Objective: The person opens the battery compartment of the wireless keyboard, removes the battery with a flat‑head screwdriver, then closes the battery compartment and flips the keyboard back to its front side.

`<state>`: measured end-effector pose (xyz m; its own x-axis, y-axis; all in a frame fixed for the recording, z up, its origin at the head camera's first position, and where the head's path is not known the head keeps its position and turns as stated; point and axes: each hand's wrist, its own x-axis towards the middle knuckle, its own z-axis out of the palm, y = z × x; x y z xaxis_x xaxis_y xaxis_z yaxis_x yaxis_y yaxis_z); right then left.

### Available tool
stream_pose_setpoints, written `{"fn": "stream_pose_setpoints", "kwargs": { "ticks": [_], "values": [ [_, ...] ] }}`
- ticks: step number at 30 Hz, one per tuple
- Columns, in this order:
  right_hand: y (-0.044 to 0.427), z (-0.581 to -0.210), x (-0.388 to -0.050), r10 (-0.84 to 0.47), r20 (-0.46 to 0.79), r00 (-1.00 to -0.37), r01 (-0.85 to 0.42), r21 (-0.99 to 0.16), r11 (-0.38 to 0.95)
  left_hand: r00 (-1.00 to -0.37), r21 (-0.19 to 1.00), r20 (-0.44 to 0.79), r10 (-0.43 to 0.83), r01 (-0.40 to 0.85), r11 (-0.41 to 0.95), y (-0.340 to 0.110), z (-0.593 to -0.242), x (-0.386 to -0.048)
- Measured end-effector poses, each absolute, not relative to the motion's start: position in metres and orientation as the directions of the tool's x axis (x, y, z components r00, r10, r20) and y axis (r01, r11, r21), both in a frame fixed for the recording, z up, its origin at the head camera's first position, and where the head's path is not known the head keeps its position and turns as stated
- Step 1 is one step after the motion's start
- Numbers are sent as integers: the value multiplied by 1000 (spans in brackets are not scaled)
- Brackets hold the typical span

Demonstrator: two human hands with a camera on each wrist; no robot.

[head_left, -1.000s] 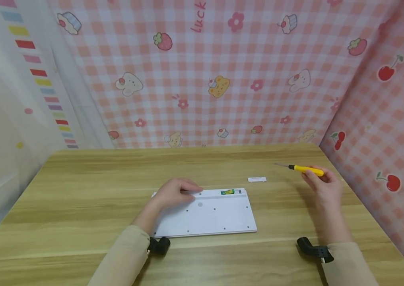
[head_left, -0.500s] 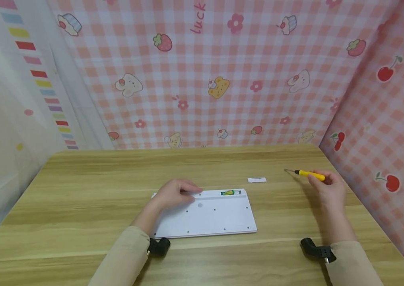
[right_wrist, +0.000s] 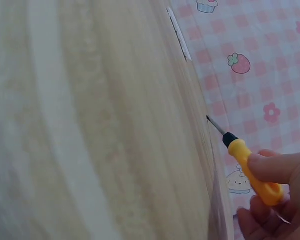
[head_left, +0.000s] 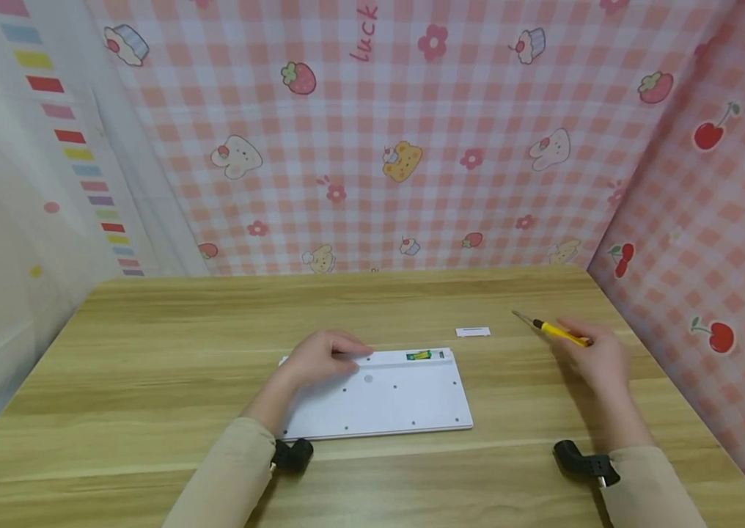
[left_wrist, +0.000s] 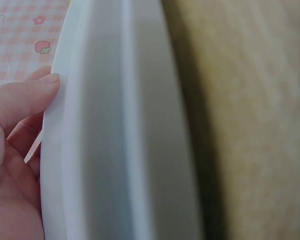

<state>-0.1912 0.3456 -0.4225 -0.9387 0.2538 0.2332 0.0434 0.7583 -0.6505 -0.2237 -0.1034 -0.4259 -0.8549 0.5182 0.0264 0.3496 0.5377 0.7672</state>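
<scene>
A flat white panel (head_left: pixel 379 403) with small dark holes lies on the table, a green-and-yellow battery (head_left: pixel 419 355) in a slot near its back right corner. My left hand (head_left: pixel 320 358) grips the panel's back left edge; in the left wrist view the thumb of that hand (left_wrist: pixel 20 130) lies on the panel's edge (left_wrist: pixel 65 150). At the right, my right hand (head_left: pixel 600 359) holds a screwdriver (head_left: pixel 562 334) by its yellow handle, tip pointing back and left. The right wrist view shows the screwdriver (right_wrist: pixel 247 170) between thumb and fingers of the hand (right_wrist: pixel 280 195).
A small white cover (head_left: pixel 473 332) lies behind the panel's right corner, on the wood-grain table (head_left: pixel 181 330). Checkered pink cloth (head_left: pixel 372 110) hangs behind the table and at the right. A black wrist mount (head_left: pixel 584 463) sits at each sleeve.
The right hand moved slightly right, then a little back left, and the screwdriver tilted, its handle now angled down more steeply to the right. The left hand and the panel stayed in place.
</scene>
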Motion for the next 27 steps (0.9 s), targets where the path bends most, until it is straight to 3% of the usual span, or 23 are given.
{"fn": "stream_pose_setpoints", "kwargs": {
  "ticks": [4,12,27],
  "values": [
    [346,-424,-191,153,243,-958,-17,-578,816,-854,767,26,520,351,538,-103,-425,-223],
    [346,-424,-192,-33,119,-992,-84,-458,885,-854,768,23,519,347,538,-104,-424,-223],
    [341,-426,-193,-23,39,-999,-38,-438,898,-844,764,33,535,366,531,-104,-423,-223]
  ]
}}
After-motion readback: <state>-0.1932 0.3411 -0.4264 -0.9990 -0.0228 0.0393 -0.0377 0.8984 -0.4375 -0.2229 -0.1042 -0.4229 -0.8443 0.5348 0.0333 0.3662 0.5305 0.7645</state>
